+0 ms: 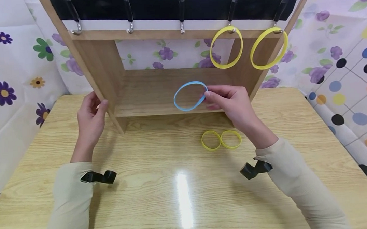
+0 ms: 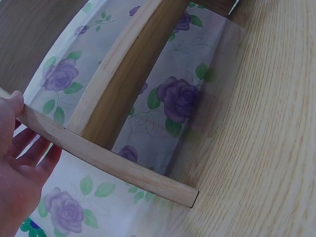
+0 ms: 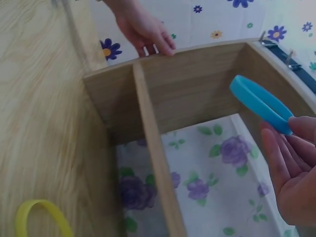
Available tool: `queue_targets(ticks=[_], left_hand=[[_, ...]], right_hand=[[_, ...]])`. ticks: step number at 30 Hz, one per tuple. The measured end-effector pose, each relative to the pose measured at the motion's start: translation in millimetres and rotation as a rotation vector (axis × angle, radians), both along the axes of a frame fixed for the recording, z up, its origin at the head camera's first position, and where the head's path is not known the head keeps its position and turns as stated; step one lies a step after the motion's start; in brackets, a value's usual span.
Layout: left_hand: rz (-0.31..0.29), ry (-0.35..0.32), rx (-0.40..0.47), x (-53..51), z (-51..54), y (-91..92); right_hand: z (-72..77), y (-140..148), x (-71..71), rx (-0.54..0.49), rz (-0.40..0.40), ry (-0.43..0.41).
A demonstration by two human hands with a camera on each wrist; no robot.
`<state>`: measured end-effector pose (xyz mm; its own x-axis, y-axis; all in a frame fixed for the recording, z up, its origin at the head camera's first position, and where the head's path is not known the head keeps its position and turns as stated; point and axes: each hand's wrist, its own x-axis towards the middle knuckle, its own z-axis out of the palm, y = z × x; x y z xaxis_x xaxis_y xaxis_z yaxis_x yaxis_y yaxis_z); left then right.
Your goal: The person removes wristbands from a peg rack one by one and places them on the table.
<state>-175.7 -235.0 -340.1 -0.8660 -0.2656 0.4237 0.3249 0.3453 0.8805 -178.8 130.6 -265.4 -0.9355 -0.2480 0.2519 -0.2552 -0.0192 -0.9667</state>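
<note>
A blue silicone wristband (image 1: pixel 190 96) is pinched between the thumb and fingers of my right hand (image 1: pixel 232 100), in front of the wooden rack (image 1: pixel 171 110). The right wrist view shows the same wristband (image 3: pixel 260 104) held at one end, clear of the wood. My left hand (image 1: pixel 91 113) grips the rack's left side panel (image 2: pixel 106 157), thumb on one side and fingers on the other. Two yellow wristbands (image 1: pixel 212 55) (image 1: pixel 269 64) hang from the two rightmost hooks. Lower down, two more yellow wristbands (image 1: pixel 211 149) (image 1: pixel 231 148) lie side by side on the table.
Several metal hooks (image 1: pixel 131 27) line the black-and-white strip along the rack's top; the left and middle ones bear nothing. The wood-grain table (image 1: pixel 143 184) extends in front. Flowered sheets (image 1: pixel 18 67) and a dotted sheet (image 1: pixel 351 93) stand around it.
</note>
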Motion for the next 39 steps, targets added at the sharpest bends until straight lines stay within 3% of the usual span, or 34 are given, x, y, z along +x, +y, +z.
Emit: queue_targets(ticks=[9,20,29,39], left_hand=[[-0.006,0.012,0.008,0.3,0.8,0.8],[-0.015,0.02,0.023,0.4,1.7,1.7],[-0.008,0.004,0.002,1.5,1.9,1.0],[0.001,0.011,0.014,-0.2,1.5,1.5]], right_hand=[[-21.7,14.7,-2.4,0.019,0.011,-0.064],[-50.1,40.3,-2.8,0.061,-0.049,-0.146],[-68.9,64.6,-1.7,0.036,-0.07,-0.143],[-90.0,102.1,-1.2,0.19,-0.104,-0.165]])
